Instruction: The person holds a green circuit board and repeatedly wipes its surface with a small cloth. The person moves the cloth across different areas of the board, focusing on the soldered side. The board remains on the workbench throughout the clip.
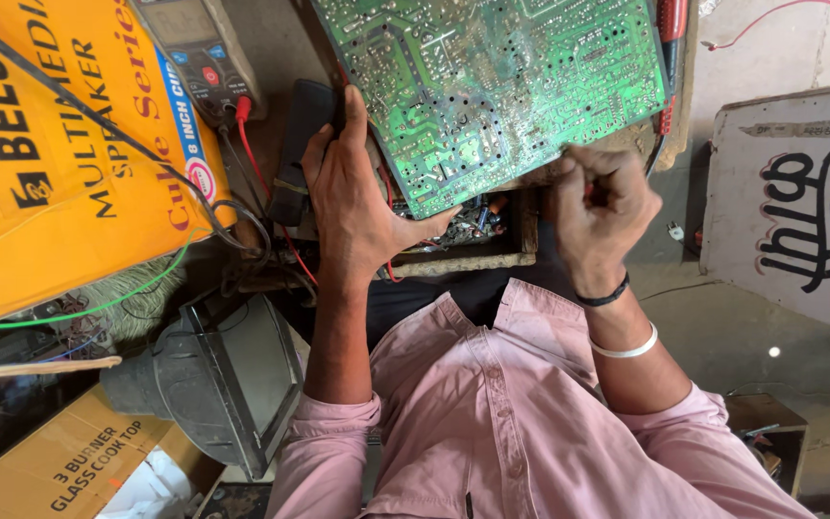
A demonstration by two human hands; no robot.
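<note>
Yellow box [40, 144] fills the upper left, lying on its side, cables draped across it. Below it, a small grey CRT set [218, 380] sits face-up beside a brown carton [60, 461].

Circuit board [492, 91] is the thing in hand — large, green, solder side toward the camera, tilted up over a wooden tray [473, 258] of loose parts at top centre. It reads as light and stiff but fragile: thin laminate, dense solder joints, sharp lead ends on the face. Judged best held by the bare edges or corners, not pressed flat on the joints and not flexed.

Person wears a pink shirt [521, 413], sleeves rolled.

Left hand [353, 202] has its fingers extended, open and spread, lying up along the board's left edge with the thumb hooked under the lower corner — it steadies the board rather than pinching it. A dark block [300, 144] sits just behind those fingers; whether they touch it cannot be told.

Right hand [598, 211] is curled into a loose fist at the board's lower right corner, fingertips bunched at the edge. Motion blur there; whether it pinches the board, a wire or nothing cannot be told. Black band and white bangle [626, 348] on that wrist.

Multimeter [194, 53] lies at the top, its red lead [242, 111] plugged in.
</note>
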